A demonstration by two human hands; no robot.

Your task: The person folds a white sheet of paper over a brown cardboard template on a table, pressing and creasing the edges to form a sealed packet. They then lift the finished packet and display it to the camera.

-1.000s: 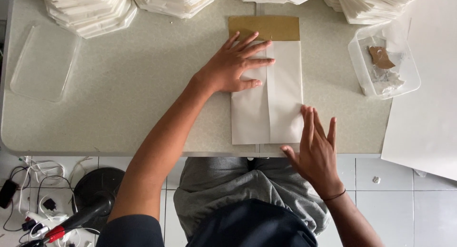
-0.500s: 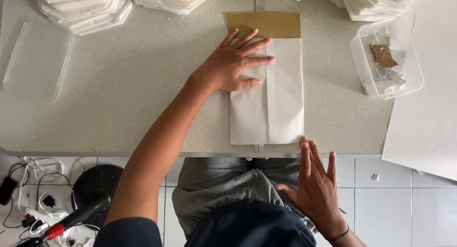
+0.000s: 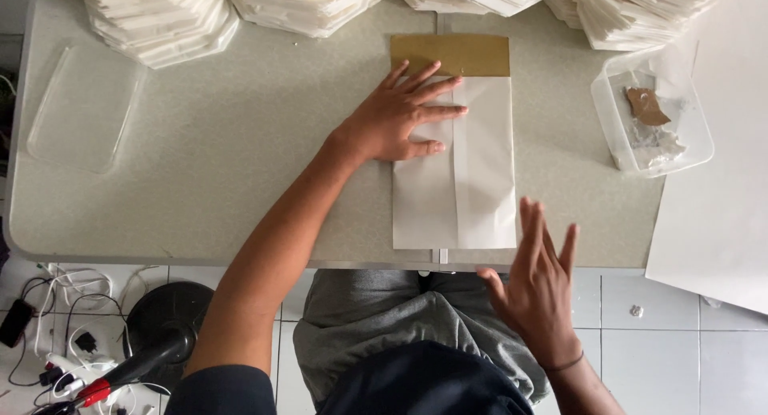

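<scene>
A white paper bag (image 3: 464,175) is lying flat on the grey bench (image 3: 224,159), its long axis running away from the person, its brown folded end (image 3: 450,55) pointing toward the far edge and its other end reaching the near edge. The left hand (image 3: 400,119) is pressing on the bag's upper left part, fingers spread flat, its grip clamped on nothing. The right hand (image 3: 540,291) is hovering open over the near edge, fingers apart, just beside the bag's lower right corner.
</scene>
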